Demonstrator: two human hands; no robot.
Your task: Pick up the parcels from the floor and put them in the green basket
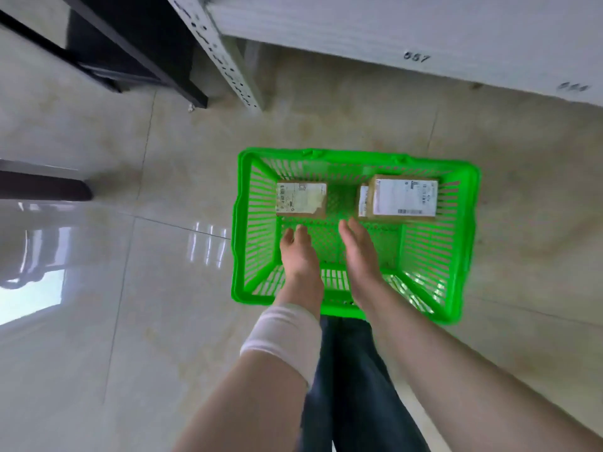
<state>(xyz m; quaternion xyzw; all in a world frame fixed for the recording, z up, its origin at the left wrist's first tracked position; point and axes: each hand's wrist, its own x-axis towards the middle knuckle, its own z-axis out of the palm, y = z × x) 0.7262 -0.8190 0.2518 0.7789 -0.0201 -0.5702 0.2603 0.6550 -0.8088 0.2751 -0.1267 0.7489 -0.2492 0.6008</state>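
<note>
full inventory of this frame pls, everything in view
green basket: 1, green, on the floor
left parcel: 1, brown, white label, in basket, far side
right parcel: 1, brown, white label, in basket, far side
shelving: 1, white, numbered, top right
perforated upright: 1, white, top centre
dark furniture: black, top left
floor: beige glossy tiles
wrist wrap: 1, white, left forearm
trousers: dark blue, bottom centre
left hand: empty, over basket
right hand: empty, over basket

Shiny pale floor tiles with thin dark lines between. White shelf up top, small dark numbers on its edge. Grey post full of holes, beside a black frame.
</note>
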